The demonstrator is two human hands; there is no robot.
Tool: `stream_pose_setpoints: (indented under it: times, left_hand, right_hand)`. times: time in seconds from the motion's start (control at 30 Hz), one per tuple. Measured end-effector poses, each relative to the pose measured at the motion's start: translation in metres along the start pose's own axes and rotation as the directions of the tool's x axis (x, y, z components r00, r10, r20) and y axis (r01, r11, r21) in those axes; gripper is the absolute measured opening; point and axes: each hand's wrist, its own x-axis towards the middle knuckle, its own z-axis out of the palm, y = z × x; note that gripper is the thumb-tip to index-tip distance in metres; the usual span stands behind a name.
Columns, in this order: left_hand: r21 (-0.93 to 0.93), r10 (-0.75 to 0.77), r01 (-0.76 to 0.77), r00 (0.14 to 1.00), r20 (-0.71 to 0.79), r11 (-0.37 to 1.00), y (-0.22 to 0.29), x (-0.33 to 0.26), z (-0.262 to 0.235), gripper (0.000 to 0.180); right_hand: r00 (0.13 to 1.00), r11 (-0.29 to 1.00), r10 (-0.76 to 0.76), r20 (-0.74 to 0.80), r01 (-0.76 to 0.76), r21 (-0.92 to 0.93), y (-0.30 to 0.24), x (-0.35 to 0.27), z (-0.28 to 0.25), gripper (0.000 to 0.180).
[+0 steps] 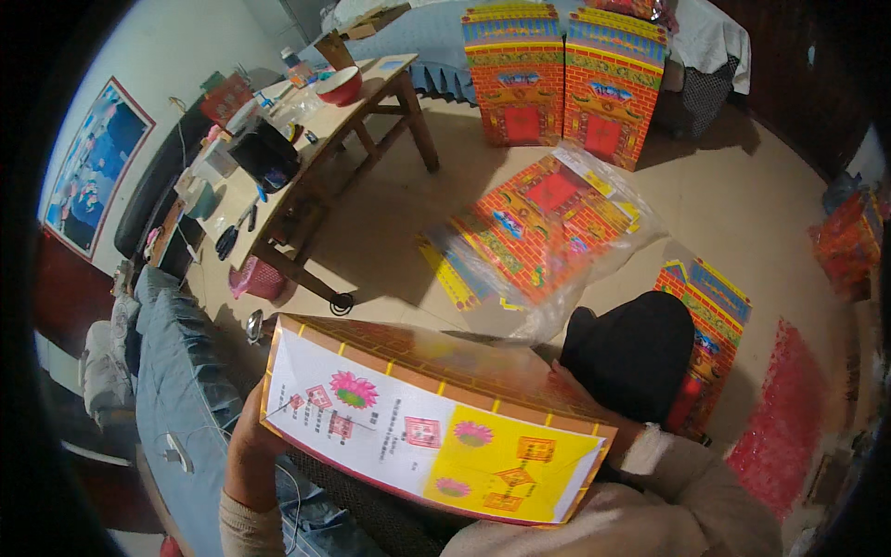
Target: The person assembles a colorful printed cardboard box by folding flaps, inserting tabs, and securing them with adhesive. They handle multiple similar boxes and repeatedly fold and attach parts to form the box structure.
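Across my lap lies a large cardboard box, tilted, with brown sides and yellow lines. The end turned up toward me carries white and yellow paper with pink lotus flowers and red stamp shapes. My left hand grips its left end; part of the fingers is hidden behind the box. At the right end, my right hand holds the far side, with the fingers partly out of sight. A black rounded thing sits just beyond my right wrist; its kind is unclear.
Two upright boxes with a red brick print stand at the back. On the floor lie flat printed panels in clear plastic, another printed panel and a red sheet. A cluttered wooden table bears a red bowl.
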Motion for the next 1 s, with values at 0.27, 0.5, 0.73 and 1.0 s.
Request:
stream_pose_setpoints:
  times: [0.27, 0.5, 0.73, 1.0]
  left_hand:
    - [0.099, -0.122, 0.132, 0.988, -0.096, 0.986, 0.097, -0.043, -0.013, 0.067]
    - [-0.674, -0.331, 0.107, 0.919, -0.213, 0.731, 0.096, -0.075, 0.027, 0.051]
    - [-0.888, -0.107, -0.166, 0.967, -0.233, 0.428, -0.011, -0.03, 0.091, 0.063]
    - [-0.998, -0.027, -0.059, 0.998, -0.06, 0.029, -0.043, 0.096, 0.188, 0.061]
  right_hand:
    - [0.973, 0.95, -0.119, 0.197, 0.169, -0.264, -0.035, -0.008, 0.003, 0.068]
    - [0.88, 0.784, -0.28, 0.384, 0.441, -0.437, -0.098, -0.01, 0.032, 0.065]
    - [0.716, 0.556, -0.444, 0.539, 0.692, -0.46, -0.19, -0.07, 0.076, 0.062]
    - [0.584, 0.332, -0.503, 0.637, 0.811, -0.482, -0.196, -0.148, 0.134, 0.068]
